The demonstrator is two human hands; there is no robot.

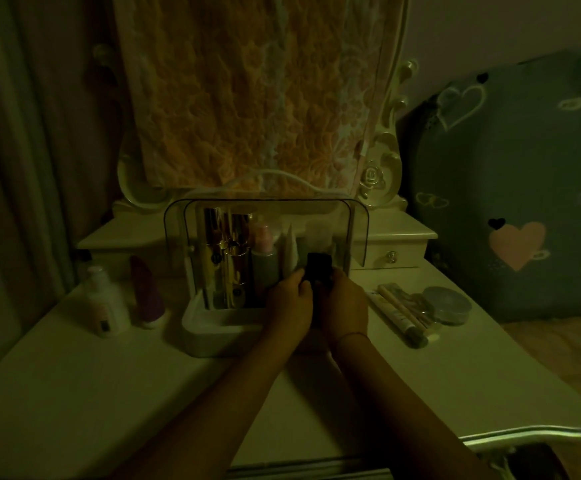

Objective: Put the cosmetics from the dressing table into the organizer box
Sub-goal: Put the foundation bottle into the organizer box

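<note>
The white organizer box with a raised clear lid stands mid-table. Inside it are gold tubes, a pink-capped grey bottle and a white tube. My left hand and my right hand together hold a small black container at the box's front right part. Left of the box, on the dressing table, stand a white pump bottle and a dark purple tube. On the right lie slim tubes and pencils and a round compact.
A cloth-covered mirror with an ornate cream frame rises behind the box. Small drawers sit at the back right. A dark heart-patterned cushion leans to the right of the table. A curtain hangs on the left.
</note>
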